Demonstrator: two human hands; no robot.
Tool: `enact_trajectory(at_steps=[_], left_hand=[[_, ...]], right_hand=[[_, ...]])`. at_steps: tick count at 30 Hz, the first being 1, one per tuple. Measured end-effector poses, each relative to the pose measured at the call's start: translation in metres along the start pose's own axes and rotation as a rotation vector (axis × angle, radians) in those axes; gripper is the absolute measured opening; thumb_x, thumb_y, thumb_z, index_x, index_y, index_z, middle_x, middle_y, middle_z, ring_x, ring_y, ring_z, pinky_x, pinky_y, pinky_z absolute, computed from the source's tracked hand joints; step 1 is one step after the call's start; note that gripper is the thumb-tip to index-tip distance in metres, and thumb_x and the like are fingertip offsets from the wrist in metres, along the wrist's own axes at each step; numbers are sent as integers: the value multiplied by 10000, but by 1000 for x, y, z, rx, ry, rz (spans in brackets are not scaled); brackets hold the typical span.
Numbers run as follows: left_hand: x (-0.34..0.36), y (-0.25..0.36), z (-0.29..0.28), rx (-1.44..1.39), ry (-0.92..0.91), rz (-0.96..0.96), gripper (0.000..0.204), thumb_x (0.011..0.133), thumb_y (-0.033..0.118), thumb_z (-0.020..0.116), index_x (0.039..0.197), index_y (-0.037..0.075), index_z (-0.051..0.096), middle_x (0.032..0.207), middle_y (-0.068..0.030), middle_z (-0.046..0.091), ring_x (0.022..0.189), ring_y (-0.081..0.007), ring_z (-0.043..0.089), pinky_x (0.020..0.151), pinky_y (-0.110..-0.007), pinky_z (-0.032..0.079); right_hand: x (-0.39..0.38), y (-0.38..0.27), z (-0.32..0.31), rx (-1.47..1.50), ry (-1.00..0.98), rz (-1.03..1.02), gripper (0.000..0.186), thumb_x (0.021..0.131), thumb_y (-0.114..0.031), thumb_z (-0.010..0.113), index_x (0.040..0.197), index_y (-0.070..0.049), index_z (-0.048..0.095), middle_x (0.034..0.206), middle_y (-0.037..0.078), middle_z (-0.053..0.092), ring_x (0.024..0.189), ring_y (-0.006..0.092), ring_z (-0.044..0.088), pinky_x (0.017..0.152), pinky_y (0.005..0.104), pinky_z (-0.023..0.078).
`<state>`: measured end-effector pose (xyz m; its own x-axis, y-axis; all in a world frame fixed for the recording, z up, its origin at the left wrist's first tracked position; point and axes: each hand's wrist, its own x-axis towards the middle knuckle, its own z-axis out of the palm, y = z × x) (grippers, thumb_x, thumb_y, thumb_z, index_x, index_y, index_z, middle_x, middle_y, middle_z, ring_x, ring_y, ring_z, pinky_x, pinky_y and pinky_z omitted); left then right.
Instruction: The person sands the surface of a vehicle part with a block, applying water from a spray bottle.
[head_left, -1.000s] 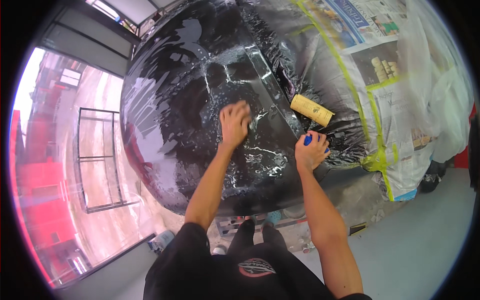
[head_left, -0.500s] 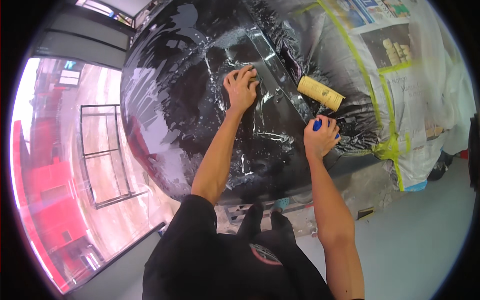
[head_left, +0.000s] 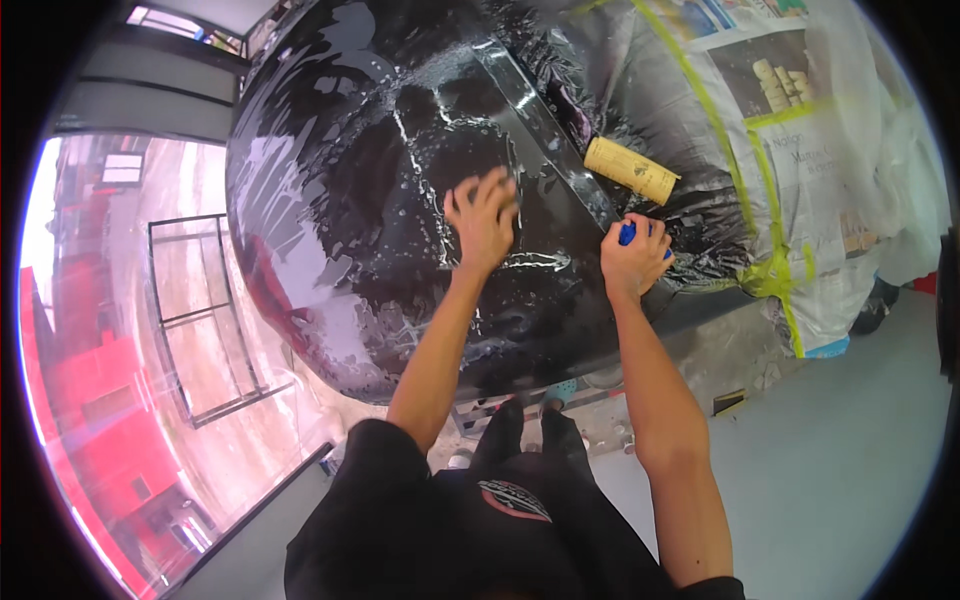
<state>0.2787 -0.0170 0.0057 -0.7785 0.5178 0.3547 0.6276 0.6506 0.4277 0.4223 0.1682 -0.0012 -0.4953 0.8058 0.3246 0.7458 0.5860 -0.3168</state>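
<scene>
Nearest us, at six o'clock, is the person's black shirt with an oval red-edged emblem (head_left: 515, 500). Between two and three o'clock, the right grip (head_left: 634, 262) is curled around a small bright-blue object (head_left: 627, 234); most of it is hidden, but the parts we can see lie along a ten-to-four line. At twelve o'clock, the left grip (head_left: 483, 230) is palm down over the large, curved, glossy black panel (head_left: 380, 250), fingers spread and slightly bent; we cannot tell whether anything lies under them.

That panel turns its rounded edge toward six through nine o'clock, and its far end is cut off. We see water and whitish streaks across it, and a long raised black strip (head_left: 545, 130) running from eleven to five. Just beyond the right grip, a yellow paper-like roll (head_left: 632, 170) points from ten to four on crinkled black sheeting (head_left: 705, 260).

Farther out, toward two o'clock, printed newspaper sheets (head_left: 805, 180) are bordered by yellow-green tape (head_left: 715, 140). We find smooth grey floor (head_left: 830, 440) at four, a black rectangular metal frame (head_left: 158, 290) at nine, and grey boards (head_left: 150, 105) at ten.
</scene>
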Motion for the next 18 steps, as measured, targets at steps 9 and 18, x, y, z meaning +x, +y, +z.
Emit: enact_trajectory(at_steps=[9,18], left_hand=[[54,-34,-7,10,51,75,340,858,184,729,1195,236,724,1456,77,598,1346,-261,461,1184,-554,177],[15,-25,-5,40,26,70,331,852,190,738,1183,210,734,1451,68,609,1320,-262,475,1172,-526,199]], right_hand=[[1,-23,-6,50,-84,16,213,837,-351,721,996,-215,679,1100,39,617,1111,292,582,967,500,414],[9,-6,-5,49,-77,57,226,841,-365,725,1008,-216,699,1126,31,623,1137,282,576,999,486,404]])
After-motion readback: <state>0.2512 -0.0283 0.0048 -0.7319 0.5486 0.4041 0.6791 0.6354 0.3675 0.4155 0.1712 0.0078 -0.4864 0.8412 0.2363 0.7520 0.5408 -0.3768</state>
